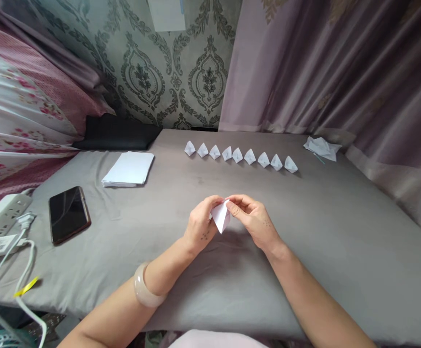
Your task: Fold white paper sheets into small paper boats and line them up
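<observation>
Between my two hands, above the middle of the cloth-covered table (326, 222), is a small white folded paper (220, 216) with a point facing down. My left hand (202, 223) grips its left side, fingers closed round it. The thumb and fingers of my right hand (252, 217) pinch its upper right edge. Part of the paper is hidden behind my fingers. Farther back, several small folded paper pieces (250, 156) of a similar white, pointed shape stand apart in a row that slants toward the right.
A stack of white paper (128, 169) lies to the left. Near it are a dark phone (68, 213), a black folded item (118, 133) and a white power strip (3, 217) with cables. Crumpled white paper (322, 148) sits at the back right, by the curtain (286, 72).
</observation>
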Demonstrator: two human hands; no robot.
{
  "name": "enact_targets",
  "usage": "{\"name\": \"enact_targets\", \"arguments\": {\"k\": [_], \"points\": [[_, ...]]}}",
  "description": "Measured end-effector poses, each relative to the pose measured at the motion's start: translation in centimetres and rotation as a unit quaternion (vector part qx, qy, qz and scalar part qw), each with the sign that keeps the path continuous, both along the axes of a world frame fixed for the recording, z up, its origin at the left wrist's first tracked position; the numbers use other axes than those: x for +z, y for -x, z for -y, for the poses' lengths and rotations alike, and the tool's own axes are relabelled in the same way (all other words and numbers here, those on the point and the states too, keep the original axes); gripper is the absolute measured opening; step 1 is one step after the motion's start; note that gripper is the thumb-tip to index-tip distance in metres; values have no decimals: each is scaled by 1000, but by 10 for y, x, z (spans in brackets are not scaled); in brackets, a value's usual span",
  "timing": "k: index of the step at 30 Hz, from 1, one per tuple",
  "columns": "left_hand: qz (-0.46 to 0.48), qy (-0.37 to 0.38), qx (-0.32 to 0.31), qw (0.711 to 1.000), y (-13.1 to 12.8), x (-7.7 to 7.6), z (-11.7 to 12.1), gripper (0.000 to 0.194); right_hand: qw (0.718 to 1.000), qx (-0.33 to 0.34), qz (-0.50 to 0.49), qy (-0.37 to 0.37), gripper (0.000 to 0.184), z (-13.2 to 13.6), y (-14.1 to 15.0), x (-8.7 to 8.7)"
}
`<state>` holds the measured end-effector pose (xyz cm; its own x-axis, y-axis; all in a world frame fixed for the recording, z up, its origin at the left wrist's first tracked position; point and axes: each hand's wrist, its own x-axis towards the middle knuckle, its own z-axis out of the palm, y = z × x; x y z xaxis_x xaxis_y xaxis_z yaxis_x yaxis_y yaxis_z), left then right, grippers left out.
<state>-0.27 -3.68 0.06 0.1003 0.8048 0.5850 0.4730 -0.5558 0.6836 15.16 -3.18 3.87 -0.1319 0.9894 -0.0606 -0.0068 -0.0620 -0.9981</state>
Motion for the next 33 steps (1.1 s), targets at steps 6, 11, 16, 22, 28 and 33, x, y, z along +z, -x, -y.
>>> {"name": "enact_targets", "arguments": {"k": [6,11,16,22,28,33], "points": [[102,132,-63,984,-1,1,-1,23,999,15,1,32,24,-3,-4,1],[241,293,-184,907,-2,8,-6,29,999,23,15,45,25,-9,-16,1],[351,479,-244,767,4,18,-13,39,994,39,37,94,30,-17,-30,-7],[337,539,-184,750,5,15,-16,34,989,57,36,134,33,-17,-26,-15],[349,509,-106,779,3,6,-18,40,990,44,7,136,38,-15,-19,-16],[365,472,-94,797,5,2,-22,40,989,36,-7,145,33,-16,-18,-20]]}}
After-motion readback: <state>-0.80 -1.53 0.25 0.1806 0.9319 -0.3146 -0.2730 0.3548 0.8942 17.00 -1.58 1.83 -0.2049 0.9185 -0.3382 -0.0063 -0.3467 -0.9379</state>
